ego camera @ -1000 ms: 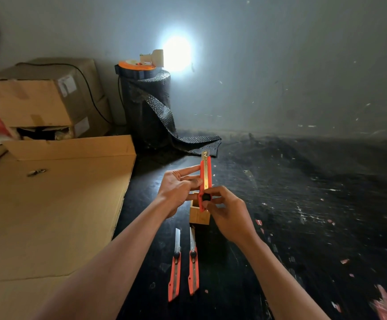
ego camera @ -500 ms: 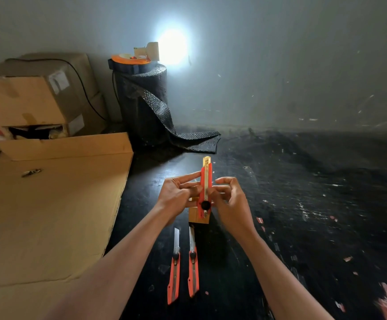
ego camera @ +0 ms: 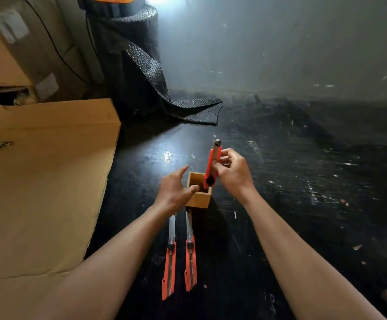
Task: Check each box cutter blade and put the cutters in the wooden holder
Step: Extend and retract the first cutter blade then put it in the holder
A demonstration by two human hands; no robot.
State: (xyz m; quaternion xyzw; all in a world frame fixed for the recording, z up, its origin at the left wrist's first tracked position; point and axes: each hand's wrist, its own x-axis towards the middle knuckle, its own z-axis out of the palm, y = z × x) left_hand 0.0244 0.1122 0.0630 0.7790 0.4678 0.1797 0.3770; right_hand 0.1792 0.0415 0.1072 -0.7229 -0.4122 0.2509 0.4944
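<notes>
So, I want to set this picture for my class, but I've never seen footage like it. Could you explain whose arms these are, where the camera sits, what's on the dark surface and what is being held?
There is no machine here: the two bare arms belong to a person wearing a wide-angle camera on the head, so you look forward and down as they do. The right hand holds an orange box cutter upright, its lower end dipping into an open wooden holder on the black table. The left hand is open beside the holder, its fingers at the rim. Two more orange cutters lie side by side nearer the person, blades extended and pointing toward the holder. To the left lies a flat cardboard sheet; behind stand cardboard boxes and a roll of black textured material.
</notes>
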